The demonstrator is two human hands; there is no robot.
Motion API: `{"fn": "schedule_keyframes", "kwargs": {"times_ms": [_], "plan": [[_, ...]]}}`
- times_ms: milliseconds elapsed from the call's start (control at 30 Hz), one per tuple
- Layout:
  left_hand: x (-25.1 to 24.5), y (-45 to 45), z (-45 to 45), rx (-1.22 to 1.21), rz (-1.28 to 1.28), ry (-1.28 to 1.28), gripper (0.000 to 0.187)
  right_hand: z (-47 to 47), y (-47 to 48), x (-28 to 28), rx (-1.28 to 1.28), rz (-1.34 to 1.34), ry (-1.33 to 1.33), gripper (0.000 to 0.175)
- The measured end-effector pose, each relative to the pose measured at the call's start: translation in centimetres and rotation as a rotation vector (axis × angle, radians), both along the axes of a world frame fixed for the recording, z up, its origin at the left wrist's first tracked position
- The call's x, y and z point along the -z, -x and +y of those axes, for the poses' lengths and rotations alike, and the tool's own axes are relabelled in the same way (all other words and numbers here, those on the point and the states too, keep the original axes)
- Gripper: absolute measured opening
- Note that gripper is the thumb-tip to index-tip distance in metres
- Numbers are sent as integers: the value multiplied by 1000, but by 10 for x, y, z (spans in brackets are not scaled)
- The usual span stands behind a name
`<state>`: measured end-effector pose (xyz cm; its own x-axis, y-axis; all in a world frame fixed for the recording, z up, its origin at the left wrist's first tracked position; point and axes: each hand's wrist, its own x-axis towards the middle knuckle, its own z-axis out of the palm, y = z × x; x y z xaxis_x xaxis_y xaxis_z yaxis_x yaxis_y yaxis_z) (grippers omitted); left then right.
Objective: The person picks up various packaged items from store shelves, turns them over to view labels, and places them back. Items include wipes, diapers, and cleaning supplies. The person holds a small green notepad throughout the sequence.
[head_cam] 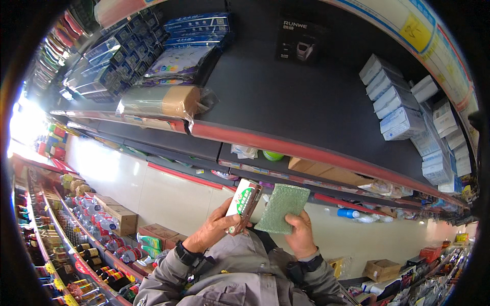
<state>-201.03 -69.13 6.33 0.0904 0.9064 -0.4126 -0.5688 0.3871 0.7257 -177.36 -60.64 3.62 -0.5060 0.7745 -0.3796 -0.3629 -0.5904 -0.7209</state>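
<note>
My left hand [214, 225] grips a small carton [243, 206], white with a green oval on its face and brown on its side. The thumb lies across the carton's lower end. Beside it, my right hand [301, 233] pinches the lower right edge of a flat green pad [285, 208] with a rough texture. Carton and pad are held upright in front of my chest, a narrow gap between them.
A dark shelf [298, 103] with a red front edge spans the view ahead. It bears blue boxes [199, 28], a wrapped roll [164, 100], a black shaver box [300, 42] and white cartons [402, 122]. Bottles [95, 218] stand lower left; a cardboard box [381, 270] sits lower right.
</note>
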Motion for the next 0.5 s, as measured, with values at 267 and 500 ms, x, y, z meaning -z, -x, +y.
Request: {"fn": "schedule_keyframes", "kwargs": {"times_ms": [267, 500], "plan": [[-8, -14, 1, 99, 504, 9, 73, -10, 6, 1, -85, 16, -1, 38], [7, -5, 8, 196, 770, -92, 75, -14, 12, 1, -76, -33, -40, 37]]}}
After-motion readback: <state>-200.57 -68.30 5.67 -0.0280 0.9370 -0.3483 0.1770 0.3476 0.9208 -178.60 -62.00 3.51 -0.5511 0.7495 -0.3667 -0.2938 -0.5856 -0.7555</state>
